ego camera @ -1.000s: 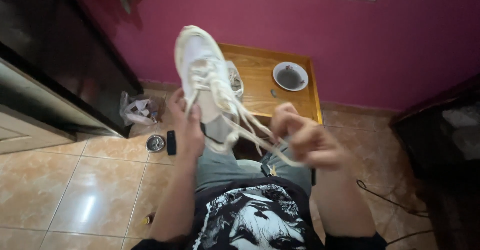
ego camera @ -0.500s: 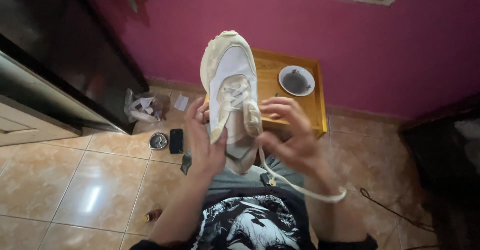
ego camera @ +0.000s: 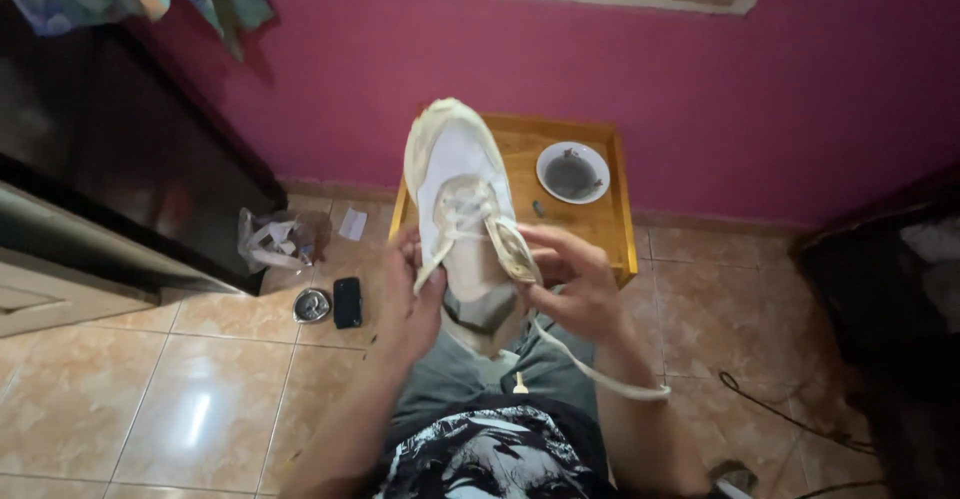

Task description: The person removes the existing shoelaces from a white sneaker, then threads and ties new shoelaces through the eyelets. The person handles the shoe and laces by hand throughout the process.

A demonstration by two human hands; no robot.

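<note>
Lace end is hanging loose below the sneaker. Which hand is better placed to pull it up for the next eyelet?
Probably the right hand. It sits at the white sneaker's tongue, and the loose shoelace hangs in a loop directly beneath it. The left hand grips the sneaker's other side, supporting it, so freeing it could let the shoe tip.

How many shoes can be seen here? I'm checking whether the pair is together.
1. The white shoe is held up between the left hand and right hand, above the lap, its lace hanging loose. A second one may be hidden out of view.

One white shoe (ego camera: 462,194), one wooden table (ego camera: 612,227), one bowl (ego camera: 573,172), one phone (ego camera: 347,302)
</note>
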